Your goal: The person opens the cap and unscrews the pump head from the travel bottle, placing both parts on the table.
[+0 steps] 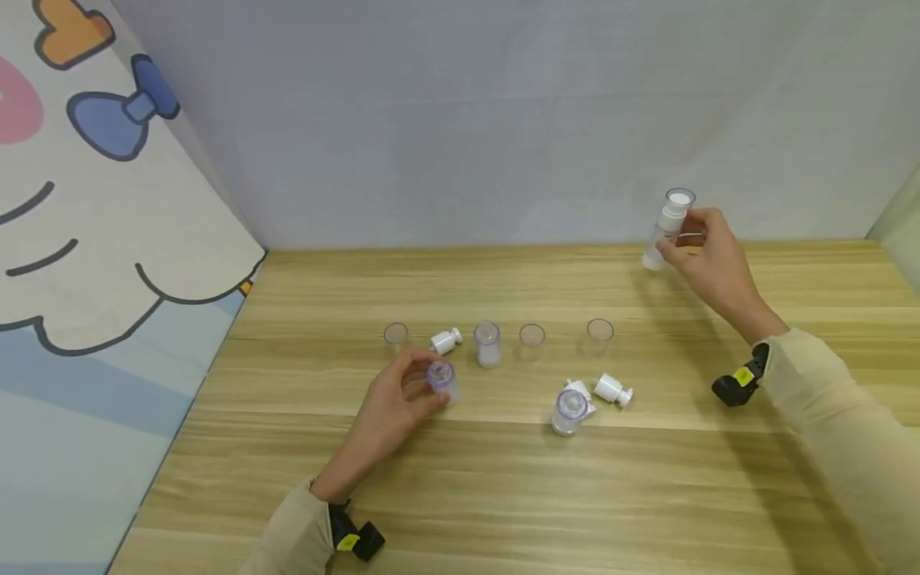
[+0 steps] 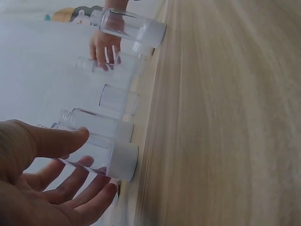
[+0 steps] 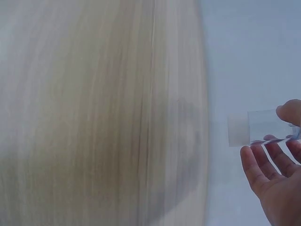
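At the back right, my right hand (image 1: 719,259) pinches a small pump bottle (image 1: 672,220) between thumb and fingers. Its white pump head sits under a clear cap, and its white base (image 3: 238,129) shows above the tabletop in the right wrist view. My left hand (image 1: 391,403) grips a clear bottle without a pump (image 1: 443,383), thumb on one side and fingers on the other. That bottle's white base (image 2: 123,161) is close to the table. Just behind it stands another clear bottle (image 1: 488,353), and a white pump head (image 1: 446,342) lies beside that.
Clear caps stand at the left (image 1: 396,335), middle (image 1: 532,342) and right (image 1: 599,339) of the row. Nearer me is another open bottle (image 1: 566,420), with two white pump heads (image 1: 613,390) lying by it. A pale wall (image 1: 467,144) rises behind the wooden table (image 1: 503,511).
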`<state>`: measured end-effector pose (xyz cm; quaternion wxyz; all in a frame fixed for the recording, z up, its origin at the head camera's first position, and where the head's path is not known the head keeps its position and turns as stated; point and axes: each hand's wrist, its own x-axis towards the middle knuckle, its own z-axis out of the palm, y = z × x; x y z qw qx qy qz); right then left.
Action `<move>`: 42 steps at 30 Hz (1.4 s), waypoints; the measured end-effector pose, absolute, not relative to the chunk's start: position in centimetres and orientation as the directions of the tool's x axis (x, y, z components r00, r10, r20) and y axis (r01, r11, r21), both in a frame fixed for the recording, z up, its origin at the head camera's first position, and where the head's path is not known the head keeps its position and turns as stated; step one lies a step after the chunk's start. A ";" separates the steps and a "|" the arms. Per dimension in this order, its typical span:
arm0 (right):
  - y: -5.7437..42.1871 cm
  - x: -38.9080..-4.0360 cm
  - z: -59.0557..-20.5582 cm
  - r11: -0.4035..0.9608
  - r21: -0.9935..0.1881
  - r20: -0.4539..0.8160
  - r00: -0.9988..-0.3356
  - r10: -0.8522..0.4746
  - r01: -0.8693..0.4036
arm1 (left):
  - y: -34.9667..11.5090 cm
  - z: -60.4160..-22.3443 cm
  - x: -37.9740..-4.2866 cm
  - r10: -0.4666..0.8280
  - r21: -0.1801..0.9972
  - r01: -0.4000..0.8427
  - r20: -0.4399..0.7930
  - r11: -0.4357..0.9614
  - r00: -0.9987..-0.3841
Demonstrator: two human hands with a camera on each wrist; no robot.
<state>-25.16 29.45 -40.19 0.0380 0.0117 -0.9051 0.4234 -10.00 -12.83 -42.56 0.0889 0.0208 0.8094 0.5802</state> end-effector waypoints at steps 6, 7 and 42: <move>28.7 -24.1 -39.2 0.634 -0.766 0.123 -0.992 -0.019 -0.107 | -13.1 -42.4 -9.9 0.140 0.940 -0.031 -0.083 0.340 -0.987; 28.6 -23.8 -39.0 0.627 -0.770 0.132 -0.991 -0.028 -0.120 | -13.2 -42.2 -9.9 0.143 0.938 -0.019 -0.073 0.346 -0.987; 23.7 -14.9 -33.8 0.557 -0.742 0.239 -0.924 -0.297 -0.371 | -14.5 -36.3 -7.7 0.290 0.490 0.520 0.470 0.700 -0.834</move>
